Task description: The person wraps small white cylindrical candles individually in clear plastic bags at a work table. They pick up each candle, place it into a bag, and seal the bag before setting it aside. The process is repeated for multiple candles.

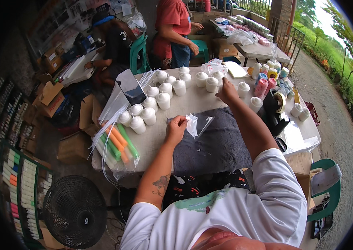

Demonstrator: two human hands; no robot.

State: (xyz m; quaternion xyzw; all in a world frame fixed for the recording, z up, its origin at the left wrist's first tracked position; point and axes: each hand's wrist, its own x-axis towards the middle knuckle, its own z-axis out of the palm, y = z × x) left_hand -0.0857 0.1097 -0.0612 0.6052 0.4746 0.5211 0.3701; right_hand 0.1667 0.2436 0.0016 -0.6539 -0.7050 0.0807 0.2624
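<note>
Over a dark grey cloth (220, 146), my left hand (177, 128) pinches a crumpled white plastic piece (191, 125); a thin clear strip (205, 125) lies just right of it. My right hand (229, 91) reaches across the table to a group of white lidded cups (211, 84), its fingers curled beside them; what they grip is hidden. More white cups (163, 101) stand in rows at the left and middle of the table (143, 148).
Bagged orange and green tubes (118, 141) and white strips lie left. Coloured rolls (261, 87), a black tape dispenser (274, 112) and scissors are right. A black fan (74, 210) stands lower left. Two other people (172, 21), (114, 54) are at other tables behind.
</note>
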